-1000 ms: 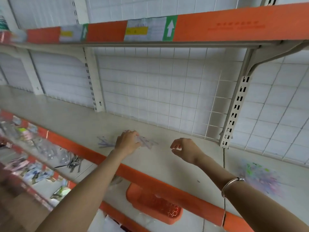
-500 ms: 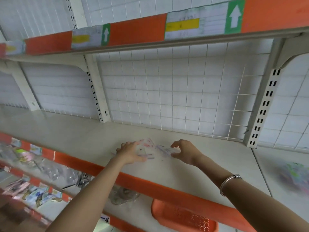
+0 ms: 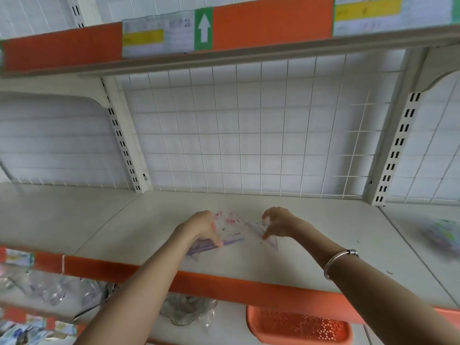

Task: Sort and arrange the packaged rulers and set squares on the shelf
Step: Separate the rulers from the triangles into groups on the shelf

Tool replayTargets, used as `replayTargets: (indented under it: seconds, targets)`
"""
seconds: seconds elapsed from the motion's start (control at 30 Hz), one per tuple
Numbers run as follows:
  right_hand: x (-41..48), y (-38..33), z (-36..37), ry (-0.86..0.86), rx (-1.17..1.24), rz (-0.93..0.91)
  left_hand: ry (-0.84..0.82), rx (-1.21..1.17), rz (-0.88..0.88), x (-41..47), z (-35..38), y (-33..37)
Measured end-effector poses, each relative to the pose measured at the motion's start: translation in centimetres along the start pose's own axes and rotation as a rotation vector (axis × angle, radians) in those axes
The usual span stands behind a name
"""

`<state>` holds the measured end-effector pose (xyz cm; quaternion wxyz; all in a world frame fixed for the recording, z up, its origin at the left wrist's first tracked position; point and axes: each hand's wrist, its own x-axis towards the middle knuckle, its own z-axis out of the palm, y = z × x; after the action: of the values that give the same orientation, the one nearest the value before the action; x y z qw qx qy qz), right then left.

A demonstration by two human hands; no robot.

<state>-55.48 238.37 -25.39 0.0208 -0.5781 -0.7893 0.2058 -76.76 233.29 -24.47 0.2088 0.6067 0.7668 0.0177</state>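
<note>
Fingers [image 3: 216, 241] of my left hand [image 3: 200, 226] are curled, thumb and fingers pinching the left end of the clear packet of set squares [image 3: 230, 222], where a purple ruler [image 3: 230, 241] shows through the film. My right hand [image 3: 282, 224] pinches the packet's right end between thumb and bent forefinger. A second ago that hand hung apart from it, holding nothing. The film blurs in the middle, so this may be two overlapping packets rather than one. The packet lies on the cream shelf [image 3: 286, 265], about midway between its orange front lip [image 3: 224, 286] and the wire grid [image 3: 249, 135] behind. A metal bracelet [image 3: 339, 260] circles my right wrist. Below the lip sits an orange basket [image 3: 298, 326].
</note>
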Motion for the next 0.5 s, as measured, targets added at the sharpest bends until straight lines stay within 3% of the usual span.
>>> replayTargets:
  seconds: [0.33,0.5]
  targets:
    - [-0.7,-1.2,-0.6,-0.153,-0.008,0.144,-0.097,-0.049,0.135,0.5,0.2,0.1]
    - [-1.1,-1.4,-0.6,-0.186,0.029,0.115,-0.012,-0.060,0.217,0.3,0.7,0.4]
